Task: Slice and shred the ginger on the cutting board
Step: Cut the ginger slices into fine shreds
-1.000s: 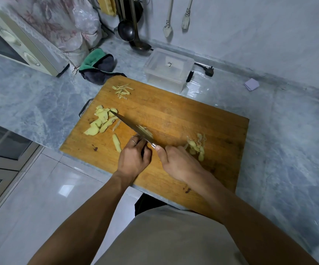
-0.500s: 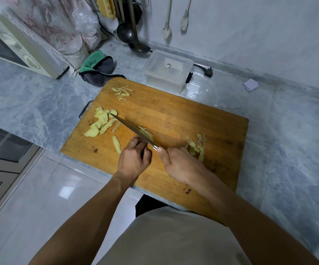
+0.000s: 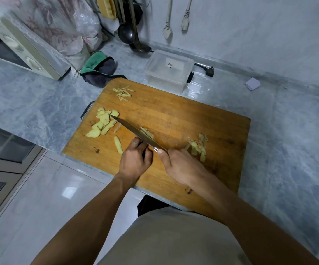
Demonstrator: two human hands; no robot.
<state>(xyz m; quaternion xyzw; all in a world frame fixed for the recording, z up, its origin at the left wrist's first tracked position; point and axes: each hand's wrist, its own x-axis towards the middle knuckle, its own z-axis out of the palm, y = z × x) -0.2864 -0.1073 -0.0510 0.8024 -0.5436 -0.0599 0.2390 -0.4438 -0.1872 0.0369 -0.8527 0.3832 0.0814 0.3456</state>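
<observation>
Gripping the knife (image 3: pixel 135 131) by its handle, the right hand (image 3: pixel 181 165) keeps a closed grip, thumb lying near the metal collar, with the blade angled across the wooden cutting board (image 3: pixel 183 119). The left hand (image 3: pixel 135 161), a ring on one finger, curls its fingertips down just beside the blade; what they press is hidden. Ginger shreds (image 3: pixel 147 132) lie against the blade. Ginger slices (image 3: pixel 103 123) sit at the knife tip, a single slice (image 3: pixel 118 144) beside the left hand, more pieces (image 3: pixel 199 147) near the right hand, and fine strips (image 3: pixel 123 92) at the board's far corner on the marble worktop (image 3: pixel 30 104).
</observation>
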